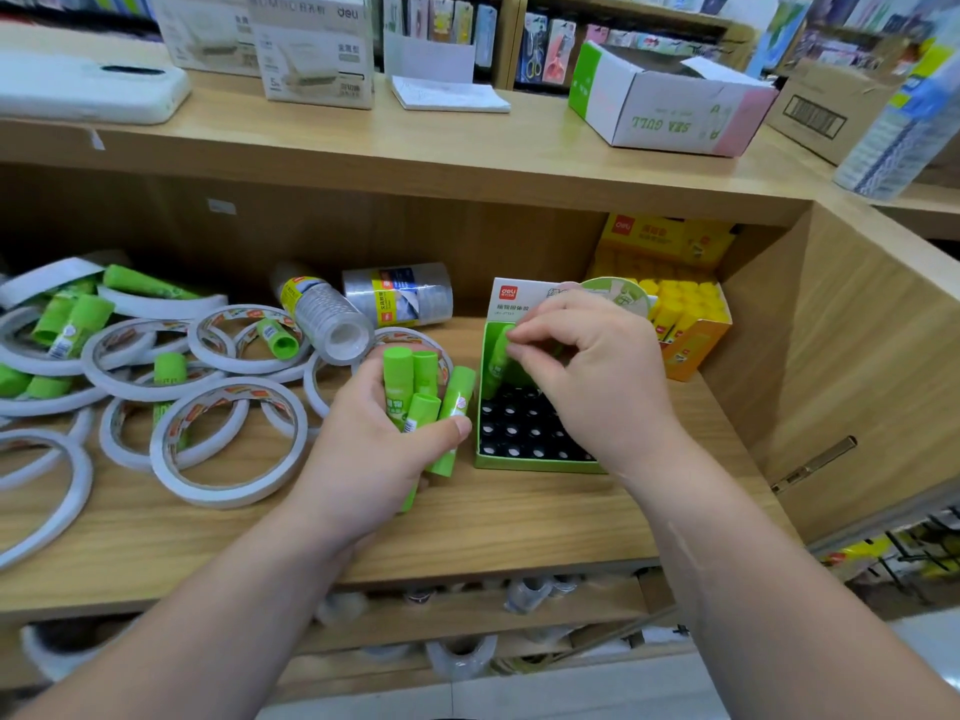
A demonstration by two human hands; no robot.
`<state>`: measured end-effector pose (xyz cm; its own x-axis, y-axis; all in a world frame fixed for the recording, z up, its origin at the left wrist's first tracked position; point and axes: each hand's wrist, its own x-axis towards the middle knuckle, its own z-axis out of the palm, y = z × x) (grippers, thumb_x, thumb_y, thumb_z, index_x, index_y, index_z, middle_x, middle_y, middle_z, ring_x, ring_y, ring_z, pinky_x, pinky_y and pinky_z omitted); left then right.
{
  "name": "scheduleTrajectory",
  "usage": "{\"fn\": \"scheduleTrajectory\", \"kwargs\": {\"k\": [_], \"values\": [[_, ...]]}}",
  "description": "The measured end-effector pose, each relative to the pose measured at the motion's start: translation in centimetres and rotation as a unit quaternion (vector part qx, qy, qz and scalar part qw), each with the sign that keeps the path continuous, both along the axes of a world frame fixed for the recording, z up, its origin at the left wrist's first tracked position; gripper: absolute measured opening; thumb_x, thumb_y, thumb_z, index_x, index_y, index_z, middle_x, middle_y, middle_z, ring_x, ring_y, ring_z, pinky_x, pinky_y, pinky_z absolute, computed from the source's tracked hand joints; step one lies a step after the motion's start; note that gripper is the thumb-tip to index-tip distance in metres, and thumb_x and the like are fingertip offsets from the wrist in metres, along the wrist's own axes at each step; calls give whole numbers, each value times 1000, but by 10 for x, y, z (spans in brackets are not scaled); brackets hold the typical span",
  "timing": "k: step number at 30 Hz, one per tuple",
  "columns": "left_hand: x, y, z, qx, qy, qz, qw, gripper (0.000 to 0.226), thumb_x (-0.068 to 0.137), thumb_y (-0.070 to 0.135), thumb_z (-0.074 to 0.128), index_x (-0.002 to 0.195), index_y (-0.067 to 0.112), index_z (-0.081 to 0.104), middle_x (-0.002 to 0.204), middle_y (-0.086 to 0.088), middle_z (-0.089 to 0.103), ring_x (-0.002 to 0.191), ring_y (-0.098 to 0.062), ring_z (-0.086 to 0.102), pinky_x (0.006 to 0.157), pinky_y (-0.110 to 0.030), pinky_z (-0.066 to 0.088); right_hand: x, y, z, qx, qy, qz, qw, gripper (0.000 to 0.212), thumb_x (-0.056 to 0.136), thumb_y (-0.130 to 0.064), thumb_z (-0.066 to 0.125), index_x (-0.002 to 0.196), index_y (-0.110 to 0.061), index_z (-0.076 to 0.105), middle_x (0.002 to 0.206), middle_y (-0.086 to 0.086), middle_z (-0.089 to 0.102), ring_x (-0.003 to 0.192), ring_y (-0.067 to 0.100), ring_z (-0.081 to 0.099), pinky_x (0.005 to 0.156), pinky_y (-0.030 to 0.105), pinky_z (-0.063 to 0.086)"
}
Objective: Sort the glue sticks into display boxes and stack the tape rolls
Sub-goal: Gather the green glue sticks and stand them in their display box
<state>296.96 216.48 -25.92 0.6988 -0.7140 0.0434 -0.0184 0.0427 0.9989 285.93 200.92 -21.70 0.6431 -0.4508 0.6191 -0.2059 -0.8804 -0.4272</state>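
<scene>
My left hand [374, 449] grips a bunch of several green glue sticks [415, 387], caps up, just left of the green display box [519, 462]. The box's black tray of round holes [524, 423] looks mostly bare. My right hand [587, 376] hovers over the box's back left corner and pinches one green glue stick [498, 356] standing there. More green glue sticks [72, 317] lie loose among white tape rolls [228, 439] scattered flat on the shelf at left.
A yellow display box [696, 350] full of yellow glue sticks stands behind the green one. Two sleeves of clear tape [400, 293] lie at the shelf's back. The wooden side wall [857, 356] closes the right. An upper shelf [363, 142] carries boxes.
</scene>
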Motion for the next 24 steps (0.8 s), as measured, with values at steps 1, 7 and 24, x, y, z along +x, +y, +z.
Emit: {"fn": "scheduleTrajectory", "kwargs": {"k": [1, 7, 24], "values": [[0, 0, 1, 2, 4, 2, 1000, 45, 70, 11, 84, 106, 29, 64, 93, -7, 74, 75, -30, 69, 54, -44, 54, 1, -1, 1, -11, 7, 2, 1000, 6, 79, -11, 81, 85, -14, 81, 86, -5, 73, 85, 4, 62, 83, 11, 47], [-3, 1, 4, 9, 10, 16, 1000, 44, 76, 2, 82, 102, 31, 62, 83, 2, 73, 70, -20, 68, 49, -36, 51, 5, -7, 5, -50, 64, 7, 997, 5, 81, -17, 79, 85, -14, 80, 85, -3, 71, 84, 14, 65, 76, 38, 57], [-28, 6, 27, -71, -36, 19, 997, 50, 65, 6, 85, 107, 23, 64, 98, -6, 74, 81, -16, 69, 66, -31, 57, -27, 28, 15, 298, -59, 59, 951, 6, 86, -20, 77, 89, -14, 75, 73, 2, 72, 59, 14, 69, 53, 28, 55]]}}
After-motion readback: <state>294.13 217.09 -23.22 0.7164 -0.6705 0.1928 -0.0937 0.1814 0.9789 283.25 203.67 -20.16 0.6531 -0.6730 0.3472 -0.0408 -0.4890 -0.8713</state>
